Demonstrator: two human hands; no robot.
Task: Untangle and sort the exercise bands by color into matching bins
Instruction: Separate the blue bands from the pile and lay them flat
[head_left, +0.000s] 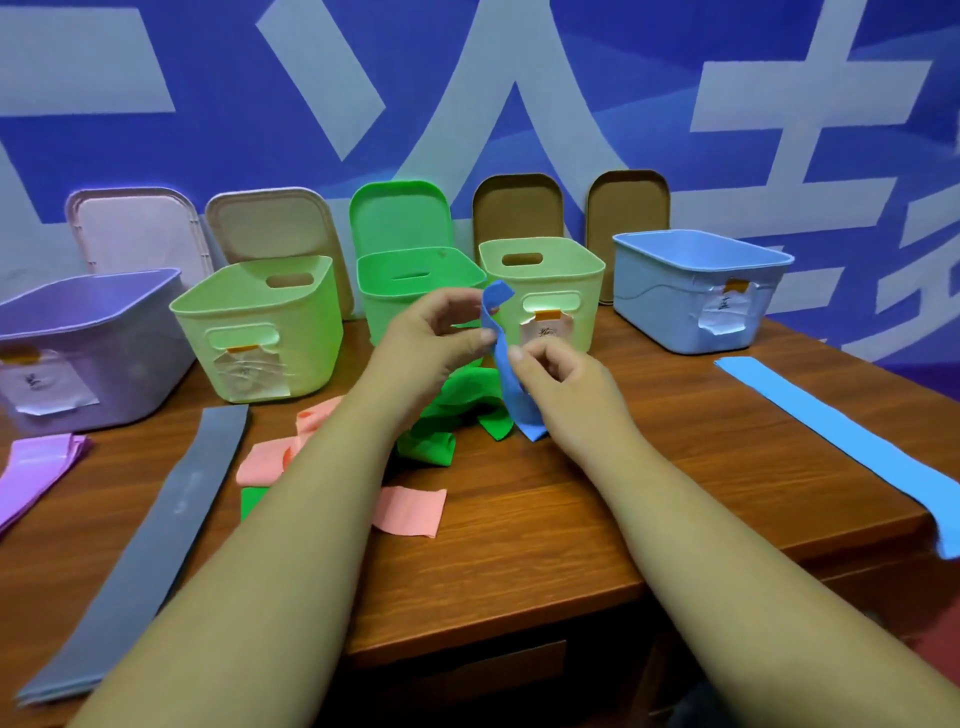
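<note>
— What is the person wearing?
— Only bare limbs show. Above the counter (519, 545) are the left forearm (291, 545) and the right forearm (701, 519), both uncovered along all the length in view.
— And the grips?
— The left grip (431, 338) and the right grip (566, 379) are bare as well, their fingers (452, 304) uncovered.
— Nails?
— The thumbnail (514, 354) of the right grip is cut short and plain. The left grip's nails are too blurred to judge.
— Any clothing higher up?
— The elbows and upper arms fall past the counter's near edge, outside the picture, so that cannot be told.
</note>
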